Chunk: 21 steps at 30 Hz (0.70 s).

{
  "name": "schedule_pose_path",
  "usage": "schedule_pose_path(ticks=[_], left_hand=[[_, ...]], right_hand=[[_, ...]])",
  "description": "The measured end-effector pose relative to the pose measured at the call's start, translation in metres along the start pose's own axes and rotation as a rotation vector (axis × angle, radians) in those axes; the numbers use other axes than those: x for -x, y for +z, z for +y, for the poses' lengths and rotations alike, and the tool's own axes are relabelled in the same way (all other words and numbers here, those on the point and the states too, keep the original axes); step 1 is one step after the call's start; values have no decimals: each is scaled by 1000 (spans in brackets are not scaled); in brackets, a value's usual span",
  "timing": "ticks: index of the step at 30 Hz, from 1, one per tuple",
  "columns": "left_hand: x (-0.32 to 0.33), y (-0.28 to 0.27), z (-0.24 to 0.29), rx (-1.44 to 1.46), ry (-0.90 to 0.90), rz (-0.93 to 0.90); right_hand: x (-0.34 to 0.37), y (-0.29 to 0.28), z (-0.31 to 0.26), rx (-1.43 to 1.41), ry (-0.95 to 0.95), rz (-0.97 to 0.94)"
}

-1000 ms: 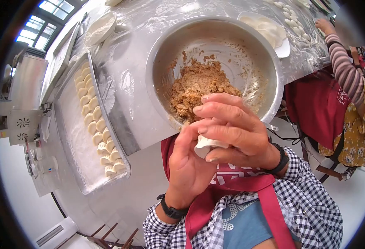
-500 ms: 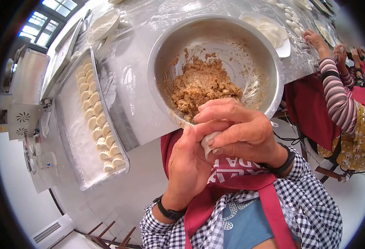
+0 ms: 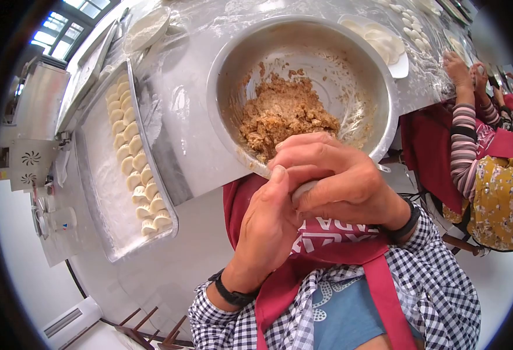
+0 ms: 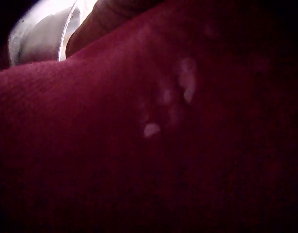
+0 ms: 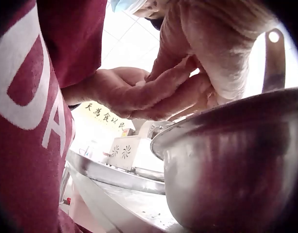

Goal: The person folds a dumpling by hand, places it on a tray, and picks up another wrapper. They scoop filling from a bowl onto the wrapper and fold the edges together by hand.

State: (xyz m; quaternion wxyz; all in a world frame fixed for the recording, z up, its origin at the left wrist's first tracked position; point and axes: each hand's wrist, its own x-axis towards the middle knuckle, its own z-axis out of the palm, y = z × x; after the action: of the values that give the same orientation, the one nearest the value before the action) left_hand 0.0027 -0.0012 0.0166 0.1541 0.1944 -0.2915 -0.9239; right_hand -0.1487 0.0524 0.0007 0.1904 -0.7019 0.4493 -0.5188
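Note:
In the head view my left hand (image 3: 262,219) and right hand (image 3: 350,184) meet at the near rim of the metal bowl (image 3: 216,116). Between them they pinch a dumpling (image 3: 304,189), of which only a pale bit of dough shows behind the right fingers. Brown minced filling (image 3: 285,114) is heaped in the bowl just beyond the fingertips. From the right wrist view, both hands press together close beside the bowl's outer wall (image 5: 226,165). Red apron cloth (image 4: 115,107) fills most of the left wrist view.
To the left, a floured metal tray (image 3: 102,201) carries rows of folded dumplings (image 3: 129,149). Round wrappers (image 3: 382,42) lie on a white plate behind the bowl, with dough pieces (image 3: 413,26) beyond. Another person's hands (image 3: 457,70) work at the right.
My hands have closed further around the dumpling, hiding most of its dough. The right fingers have curled in toward the left thumb. The other person's hands have shifted at the right.

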Motion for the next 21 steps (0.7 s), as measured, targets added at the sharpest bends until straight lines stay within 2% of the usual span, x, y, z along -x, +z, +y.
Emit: schedule_pose_path(ticks=[1,6,7,8,10,13,15,17,18,21], left_hand=[[0,5,2,-38,14,36],[-1,6,1,-41,25,182],[0,-1,-1,-24,-3,123],[3,-6,0,-7,-31,63],[13,-11,13,24,-1,106],[32,-21,37,-169,151,234],[51,-46,53,-358,302,337],[75,-67,70,-431,461,457],[89,-78,83,-504,483,491],[122,-108,113,-599,569,772]], right_hand=[[2,-2,2,10,-54,-52],[-5,-5,-5,25,-11,-105],[-6,-3,-8,45,24,-109],[-7,1,-10,-26,63,-65],[-11,2,-18,-72,96,24],[-11,-3,-23,-19,86,113],[-7,-11,-28,-34,82,95],[-8,-10,-29,-24,41,111],[-7,-11,-30,-27,38,114],[-1,-14,-34,-85,110,217]])
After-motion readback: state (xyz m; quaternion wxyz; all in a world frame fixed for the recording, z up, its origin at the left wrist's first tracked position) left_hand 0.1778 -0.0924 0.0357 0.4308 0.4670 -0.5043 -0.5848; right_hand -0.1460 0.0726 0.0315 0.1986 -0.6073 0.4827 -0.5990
